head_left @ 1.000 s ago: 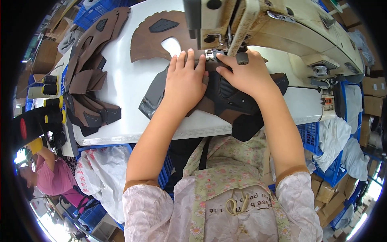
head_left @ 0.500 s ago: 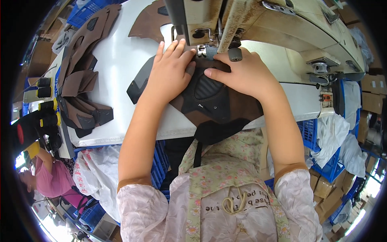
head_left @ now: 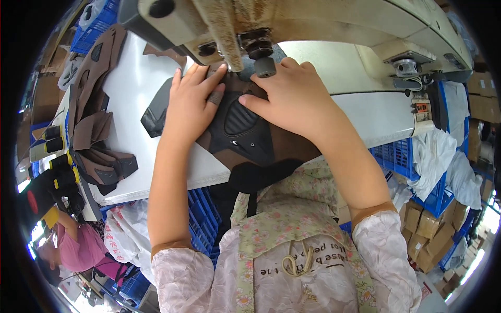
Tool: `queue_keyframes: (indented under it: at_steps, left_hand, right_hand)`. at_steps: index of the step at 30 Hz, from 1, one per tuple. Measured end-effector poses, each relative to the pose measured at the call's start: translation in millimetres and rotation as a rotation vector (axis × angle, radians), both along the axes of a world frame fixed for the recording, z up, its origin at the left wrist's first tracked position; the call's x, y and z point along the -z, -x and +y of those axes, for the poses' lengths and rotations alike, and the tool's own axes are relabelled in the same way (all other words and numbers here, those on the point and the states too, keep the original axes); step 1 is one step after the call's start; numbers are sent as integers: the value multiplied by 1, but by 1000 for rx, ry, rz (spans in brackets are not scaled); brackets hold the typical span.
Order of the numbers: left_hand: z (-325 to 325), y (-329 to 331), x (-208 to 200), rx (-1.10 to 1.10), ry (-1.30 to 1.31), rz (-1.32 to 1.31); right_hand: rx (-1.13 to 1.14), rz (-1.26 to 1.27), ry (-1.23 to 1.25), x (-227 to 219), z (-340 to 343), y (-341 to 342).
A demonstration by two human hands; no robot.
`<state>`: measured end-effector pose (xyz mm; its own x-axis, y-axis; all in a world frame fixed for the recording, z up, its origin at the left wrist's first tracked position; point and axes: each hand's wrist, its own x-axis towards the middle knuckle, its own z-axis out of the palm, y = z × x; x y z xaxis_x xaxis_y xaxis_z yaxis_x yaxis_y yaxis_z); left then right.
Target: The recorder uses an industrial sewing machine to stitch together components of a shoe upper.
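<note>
Both hands, left hand (head_left: 190, 107) and right hand (head_left: 287, 94), press flat, unclenched, on the shoe upper (head_left: 245, 133) beneath the sewing machine (head_left: 313, 26), where fingertips risk the needle.

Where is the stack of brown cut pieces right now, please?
In the head view, the stack of brown cut pieces lies on the white table at far left, apart from the left hand.
</note>
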<state>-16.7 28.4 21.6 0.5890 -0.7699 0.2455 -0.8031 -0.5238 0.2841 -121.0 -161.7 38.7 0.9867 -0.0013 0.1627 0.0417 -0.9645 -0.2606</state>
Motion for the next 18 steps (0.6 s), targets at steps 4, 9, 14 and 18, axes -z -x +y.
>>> queue_keyframes:
  at_steps: [4, 9, 14, 18]
  left_hand:
    - [-1, -4, -2, -14, -5, 35]
    - [1, -11, 3, 14, 20, 43]
    - [3, -15, 6, 53, 52, 26]
    - [1, -12, 1, -59, 24, 198]
  right_hand:
    - [12, -44, -41, 5, 2, 1]
    - [33, -95, -35, 7, 7, 2]
    - [-19, -97, -109, 8, -3, 4]
    - [-88, -70, -162, 8, -14, 9]
